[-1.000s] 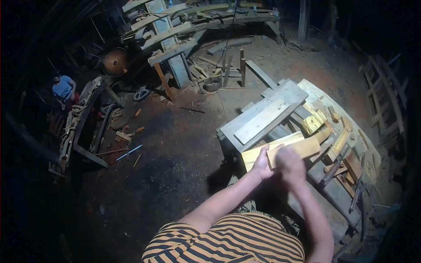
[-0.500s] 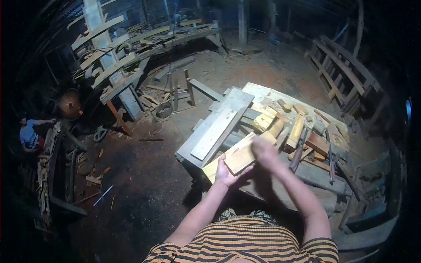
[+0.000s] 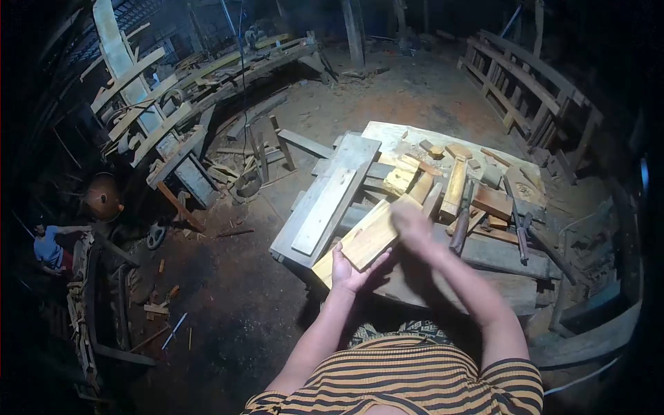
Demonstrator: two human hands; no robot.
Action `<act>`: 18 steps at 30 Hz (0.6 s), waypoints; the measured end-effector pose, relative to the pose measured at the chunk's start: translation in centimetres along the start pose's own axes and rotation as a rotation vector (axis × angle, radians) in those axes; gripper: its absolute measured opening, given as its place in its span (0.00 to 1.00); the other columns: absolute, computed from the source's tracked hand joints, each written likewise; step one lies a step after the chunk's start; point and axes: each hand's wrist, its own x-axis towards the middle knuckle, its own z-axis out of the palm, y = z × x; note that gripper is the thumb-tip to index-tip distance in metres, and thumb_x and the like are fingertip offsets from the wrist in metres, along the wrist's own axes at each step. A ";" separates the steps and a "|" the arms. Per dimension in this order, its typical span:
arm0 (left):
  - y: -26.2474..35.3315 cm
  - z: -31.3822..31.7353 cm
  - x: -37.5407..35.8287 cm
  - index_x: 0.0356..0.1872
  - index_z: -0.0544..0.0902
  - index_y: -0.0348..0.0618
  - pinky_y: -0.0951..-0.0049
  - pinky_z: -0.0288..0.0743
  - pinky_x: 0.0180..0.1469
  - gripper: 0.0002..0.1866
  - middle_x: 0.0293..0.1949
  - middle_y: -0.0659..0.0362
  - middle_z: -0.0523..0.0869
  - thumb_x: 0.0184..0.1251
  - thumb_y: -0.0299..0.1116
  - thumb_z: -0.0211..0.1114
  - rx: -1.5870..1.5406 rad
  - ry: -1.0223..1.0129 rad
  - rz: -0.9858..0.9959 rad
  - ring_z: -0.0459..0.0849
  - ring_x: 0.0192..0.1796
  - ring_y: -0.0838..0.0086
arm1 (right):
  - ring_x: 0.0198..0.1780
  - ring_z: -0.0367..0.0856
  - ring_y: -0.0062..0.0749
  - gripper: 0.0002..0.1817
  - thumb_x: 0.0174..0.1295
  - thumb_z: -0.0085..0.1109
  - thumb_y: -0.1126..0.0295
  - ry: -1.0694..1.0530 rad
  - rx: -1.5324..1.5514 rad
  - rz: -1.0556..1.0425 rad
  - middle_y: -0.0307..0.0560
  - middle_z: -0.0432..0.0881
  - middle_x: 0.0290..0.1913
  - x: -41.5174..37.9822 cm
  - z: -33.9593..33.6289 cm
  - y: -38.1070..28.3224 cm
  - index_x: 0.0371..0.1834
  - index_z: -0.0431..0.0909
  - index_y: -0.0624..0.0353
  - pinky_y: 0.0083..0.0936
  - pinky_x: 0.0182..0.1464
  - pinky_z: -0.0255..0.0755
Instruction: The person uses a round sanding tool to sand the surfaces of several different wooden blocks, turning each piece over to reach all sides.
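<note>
My left hand [image 3: 351,271] grips the near end of a pale yellow wooden board [image 3: 371,238], thumb on its edge and fingers underneath. The board is tilted over the workbench, and a longer yellow plank [image 3: 324,270] shows beneath it. At the board's far end is my right hand [image 3: 411,226], smeared by motion. It looks curled into a fist against the wood; anything inside it is hidden. Just beyond lie a yellow wood block [image 3: 401,177] and a squared wooden piece with a wider head [image 3: 455,187].
Dark-handled tools [image 3: 459,235] and a reddish wood block [image 3: 492,202] lie right on the bench. A white plank [image 3: 324,211] rests on a grey board at left. A wooden rack [image 3: 526,90] stands back right. Another person [image 3: 52,247] is far left.
The view has turned slightly, shifting the scene left. My right hand still moves at the board's far end, while my left hand keeps its hold.
</note>
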 end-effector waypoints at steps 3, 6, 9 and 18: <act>0.3 0.7 0.3 0.66 0.65 0.45 0.47 0.55 0.69 0.34 0.65 0.46 0.67 0.68 0.60 0.41 0.277 0.051 -0.031 0.64 0.68 0.54 | 0.49 0.75 0.50 0.11 0.55 0.52 0.71 0.056 -0.045 -0.385 0.52 0.77 0.44 -3.7 3.6 -6.8 0.42 0.75 0.55 0.41 0.52 0.67; 0.8 -0.1 0.7 0.65 0.65 0.46 0.43 0.56 0.67 0.32 0.64 0.44 0.67 0.68 0.57 0.43 0.075 0.101 0.012 0.64 0.67 0.50 | 0.42 0.76 0.45 0.08 0.49 0.53 0.70 -0.063 -0.035 -0.360 0.47 0.77 0.34 -0.4 3.6 -4.3 0.34 0.75 0.54 0.43 0.42 0.68; -0.6 2.5 0.6 0.65 0.65 0.46 0.36 0.57 0.64 0.31 0.65 0.41 0.64 0.69 0.55 0.42 0.255 0.258 0.105 0.61 0.67 0.42 | 0.52 0.75 0.47 0.13 0.57 0.52 0.66 0.049 -0.094 -0.129 0.50 0.79 0.47 2.2 3.0 4.2 0.44 0.78 0.55 0.44 0.54 0.65; 0.7 -0.1 1.0 0.67 0.64 0.50 0.41 0.58 0.66 0.30 0.66 0.43 0.63 0.70 0.55 0.35 -0.148 0.081 0.003 0.62 0.67 0.43 | 0.54 0.73 0.47 0.13 0.60 0.50 0.66 -0.159 -0.146 -0.124 0.52 0.79 0.47 -0.9 2.6 -4.3 0.45 0.78 0.57 0.44 0.53 0.67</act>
